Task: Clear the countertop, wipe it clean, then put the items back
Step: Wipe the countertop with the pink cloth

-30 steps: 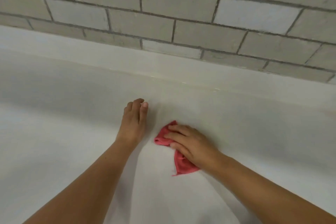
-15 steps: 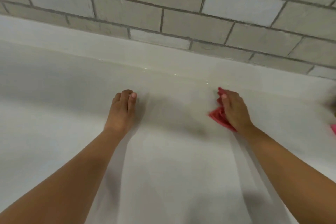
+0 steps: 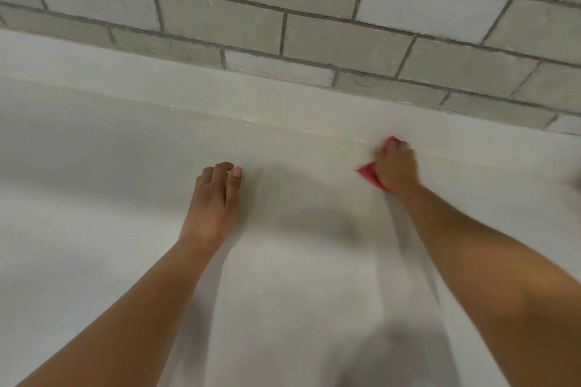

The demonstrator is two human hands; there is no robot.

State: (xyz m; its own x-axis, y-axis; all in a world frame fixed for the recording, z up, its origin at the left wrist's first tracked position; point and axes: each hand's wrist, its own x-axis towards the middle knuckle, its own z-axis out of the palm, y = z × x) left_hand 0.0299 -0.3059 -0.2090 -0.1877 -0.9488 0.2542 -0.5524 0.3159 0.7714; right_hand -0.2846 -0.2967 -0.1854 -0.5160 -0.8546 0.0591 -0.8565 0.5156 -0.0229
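Left hand rests palm-down on the white surface, fingers curled loosely, holding nothing. Well to its right, the right hand presses a red cloth flat against the surface, beside the raised back lip. Grey tiled wall stands behind

Soft, even light casts faint arm shadows on the countertop; the right hand is motion-blurred.
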